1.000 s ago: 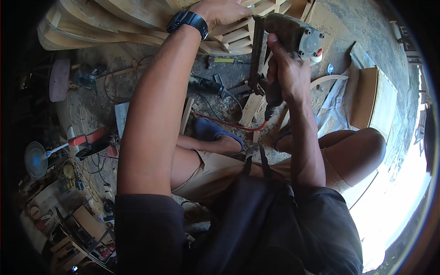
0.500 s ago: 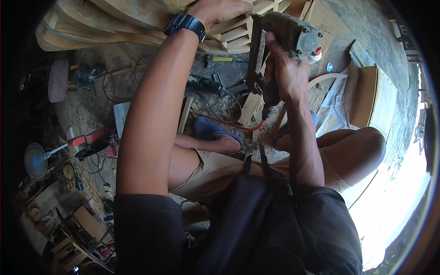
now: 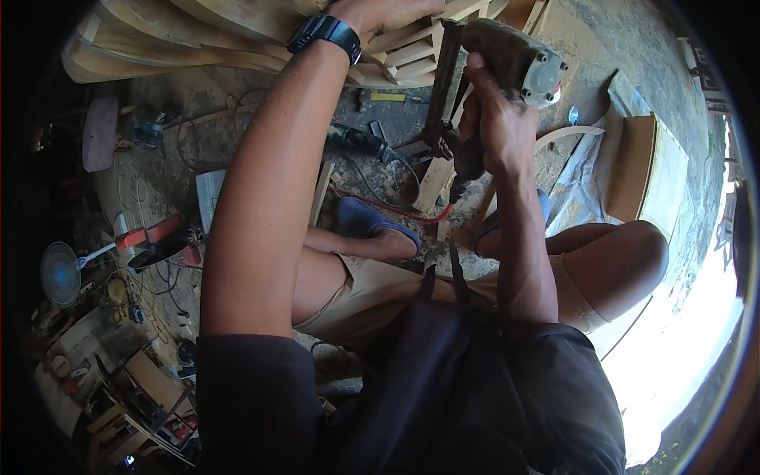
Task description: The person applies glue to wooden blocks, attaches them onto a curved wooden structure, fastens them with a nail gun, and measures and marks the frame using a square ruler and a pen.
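My right hand (image 3: 504,127) is wrapped round the handle of a worn pneumatic nail gun (image 3: 507,59), thumb along its side. The gun's nose end points up against the edge of a curved, slatted wooden frame (image 3: 198,59) at the top of the view. A red air hose (image 3: 396,210) runs from the base of its handle. On that frame lies my left hand (image 3: 388,14), its fingers stretched out to the right, partly cut off by the upper edge. A black watch is on the left wrist.
A hammer with a yellow handle (image 3: 396,97), a corded power tool (image 3: 356,142) and wood offcuts (image 3: 434,186) lie on the dusty floor between frame and feet. A wooden box (image 3: 633,170) stands at right. A fan (image 3: 61,273) and cluttered tools are at left.
The nail gun and my right hand have shifted slightly right in view. My left hand has moved up a little, more of it now out of frame.
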Demonstrator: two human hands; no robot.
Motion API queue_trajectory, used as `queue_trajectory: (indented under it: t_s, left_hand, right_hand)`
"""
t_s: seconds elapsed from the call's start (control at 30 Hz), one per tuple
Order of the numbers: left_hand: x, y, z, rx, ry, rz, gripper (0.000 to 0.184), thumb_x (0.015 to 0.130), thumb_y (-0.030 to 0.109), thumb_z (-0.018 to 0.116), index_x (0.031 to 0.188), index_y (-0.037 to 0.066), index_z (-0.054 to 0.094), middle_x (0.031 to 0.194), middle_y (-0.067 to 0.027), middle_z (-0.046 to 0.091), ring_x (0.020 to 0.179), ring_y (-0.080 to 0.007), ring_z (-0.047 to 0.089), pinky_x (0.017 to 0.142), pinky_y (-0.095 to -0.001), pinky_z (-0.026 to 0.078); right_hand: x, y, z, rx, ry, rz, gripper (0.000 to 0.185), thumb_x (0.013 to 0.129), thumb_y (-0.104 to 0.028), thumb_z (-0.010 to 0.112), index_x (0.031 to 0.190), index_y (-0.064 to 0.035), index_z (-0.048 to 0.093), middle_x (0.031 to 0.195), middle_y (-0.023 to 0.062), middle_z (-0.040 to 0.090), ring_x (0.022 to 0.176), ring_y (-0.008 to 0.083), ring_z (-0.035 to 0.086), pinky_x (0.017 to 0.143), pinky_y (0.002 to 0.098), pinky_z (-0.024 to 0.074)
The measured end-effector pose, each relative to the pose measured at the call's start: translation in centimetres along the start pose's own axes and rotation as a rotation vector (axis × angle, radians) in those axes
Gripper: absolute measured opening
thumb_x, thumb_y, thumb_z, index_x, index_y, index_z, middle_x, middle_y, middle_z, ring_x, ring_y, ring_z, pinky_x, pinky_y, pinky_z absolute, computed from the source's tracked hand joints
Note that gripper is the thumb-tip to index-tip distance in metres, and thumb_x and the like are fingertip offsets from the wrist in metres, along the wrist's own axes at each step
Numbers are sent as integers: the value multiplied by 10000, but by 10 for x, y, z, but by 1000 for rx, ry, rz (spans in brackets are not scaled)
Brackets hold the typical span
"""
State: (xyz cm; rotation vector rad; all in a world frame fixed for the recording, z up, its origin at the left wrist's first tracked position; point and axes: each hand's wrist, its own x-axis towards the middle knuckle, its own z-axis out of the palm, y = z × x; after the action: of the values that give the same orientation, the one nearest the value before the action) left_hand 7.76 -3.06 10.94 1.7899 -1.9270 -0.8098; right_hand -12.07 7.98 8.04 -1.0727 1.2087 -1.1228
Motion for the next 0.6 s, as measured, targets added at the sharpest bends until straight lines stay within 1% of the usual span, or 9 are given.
queue_trajectory:
  t_s: [0.13,0.23,0.3,0.33,0.4,0.53,0.57,0.6]
  left_hand:
    - [1,-6,2,-40,12,53,542,843,382,723,1135,-65,624,1008,-226,680,963,-297,658,838,-392,512]
    - [-3,3,-4,-54,-21,30,558,845,392,723,1152,-63,622,1028,-222,685,977,-290,660,844,-390,513]
    - [-3,10,-8,8,-107,-52,572,844,394,729,1167,-65,612,1033,-221,683,974,-281,657,843,-387,512]
    - [-2,9,-6,8,-106,-51,572,844,394,729,1167,-65,612,1033,-221,683,974,-281,657,843,-387,512]
    - [-3,4,-1,11,21,6,542,839,379,727,1139,-61,628,1017,-221,686,970,-283,659,840,-388,511]
    - [-1,1,0,-45,45,41,540,833,377,715,1124,-70,635,1005,-231,689,978,-299,664,843,-393,510]
    - [0,3,-2,-50,-11,9,552,835,382,705,1130,-78,633,1009,-239,689,989,-309,666,850,-398,509]
    - [-1,5,-4,-55,-66,-25,564,836,387,694,1137,-86,630,1014,-247,689,999,-319,667,858,-403,508]
  right_hand:
    - [0,1,2,21,1,2,412,954,-399,721,929,8,663,531,40,526,417,151,499,418,312,373]
    - [3,8,0,85,2,34,409,956,-377,721,974,26,657,532,40,510,417,154,483,415,311,381]
    - [-1,9,-1,100,11,33,403,959,-369,719,990,27,654,537,37,503,420,152,477,415,312,383]
    - [-3,8,-1,106,13,32,400,960,-365,717,998,28,653,539,36,499,422,151,474,415,312,385]
    - [-8,7,-2,123,16,34,391,963,-358,716,1016,25,650,548,33,493,429,148,471,415,313,388]
    - [-10,17,-1,136,-2,68,382,960,-362,723,1032,7,655,560,29,489,432,145,465,413,313,387]
    - [-10,18,-1,136,-1,67,382,960,-362,723,1032,7,655,560,29,489,432,145,465,413,313,387]
    - [-9,18,0,142,-4,81,404,957,-338,729,1121,22,646,647,40,549,443,136,489,398,301,384]
